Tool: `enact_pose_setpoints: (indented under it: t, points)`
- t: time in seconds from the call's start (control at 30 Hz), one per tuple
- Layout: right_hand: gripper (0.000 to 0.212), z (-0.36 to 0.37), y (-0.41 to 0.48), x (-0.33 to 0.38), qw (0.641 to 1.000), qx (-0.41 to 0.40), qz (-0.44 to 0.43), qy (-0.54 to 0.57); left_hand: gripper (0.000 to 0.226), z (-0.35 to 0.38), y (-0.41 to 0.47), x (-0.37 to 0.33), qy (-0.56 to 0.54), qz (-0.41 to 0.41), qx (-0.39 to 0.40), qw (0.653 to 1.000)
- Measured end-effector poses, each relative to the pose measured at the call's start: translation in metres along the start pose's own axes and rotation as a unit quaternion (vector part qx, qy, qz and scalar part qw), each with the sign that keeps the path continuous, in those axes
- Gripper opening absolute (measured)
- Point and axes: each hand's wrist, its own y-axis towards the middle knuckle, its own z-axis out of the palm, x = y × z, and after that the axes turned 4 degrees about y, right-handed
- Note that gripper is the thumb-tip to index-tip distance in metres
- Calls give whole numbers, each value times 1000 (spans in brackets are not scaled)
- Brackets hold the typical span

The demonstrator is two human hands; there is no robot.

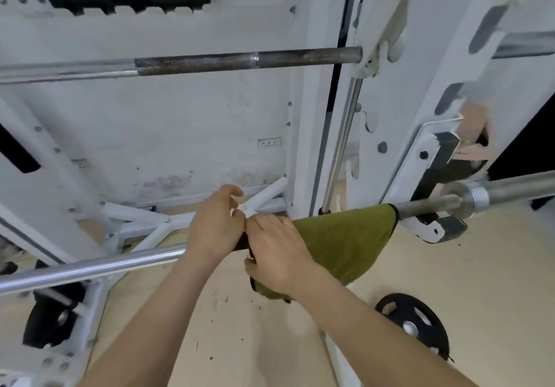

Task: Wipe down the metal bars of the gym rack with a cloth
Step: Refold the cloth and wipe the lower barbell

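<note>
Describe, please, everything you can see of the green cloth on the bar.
The cloth is olive green, soft-looking fabric with a dark edge. It is draped over the lower bar, hanging in a rounded fold below it. The right hand presses its left end against the bar; the left hand grips the bar right beside it.

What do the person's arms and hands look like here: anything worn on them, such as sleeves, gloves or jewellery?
Both forearms are bare as far as the frame shows, with no sleeves in view. The left hand and right hand wear no gloves. No watch, ring or wristband is visible on either.
</note>
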Motion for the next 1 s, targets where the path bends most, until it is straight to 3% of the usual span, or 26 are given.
enact_pose_setpoints:
  t: [0.1, 0.17, 0.2, 0.27, 0.37, 0.5, 0.63, 0.77, 0.9, 1.0]
  points:
    - [72, -42, -23, -44, 997, -5, 26, 72, 38, 0, -23, -28, -30, 159, -93, 982]
    - [73, -73, -35, -78, 996, 10, 80, 44, 42, 18, -39, -50, 77, 258, -48, 962]
    - [74, -86, -40, -98, 992, 47, 115, 16, 54, 34, -45, -58, 163, 271, 4, 949]
    - [75, -102, -49, -128, 973, 155, 169, -22, 72, 69, -47, -65, 310, 248, 63, 915]
    - [68, -97, -47, -136, 963, 212, 150, -76, 50, 81, -28, -69, 366, 224, 40, 902]
    - [67, -86, -30, -115, 974, 190, 97, -71, 23, 66, -8, -68, 355, 204, 94, 907]
    - [85, -92, -28, -132, 982, 157, 88, -57, 19, 36, -7, -40, 333, 125, 156, 922]
    - [84, -95, -32, -154, 978, 149, 126, -72, 23, -15, -12, 13, 366, 53, 183, 911]
    - [79, -97, -51, -162, 977, 167, 115, -67, 24, -18, -12, 22, 374, 102, 182, 904]
    - [50, -111, -75, -180, 986, 78, 128, 79, 20, -7, -8, 12, 365, 142, 196, 899]
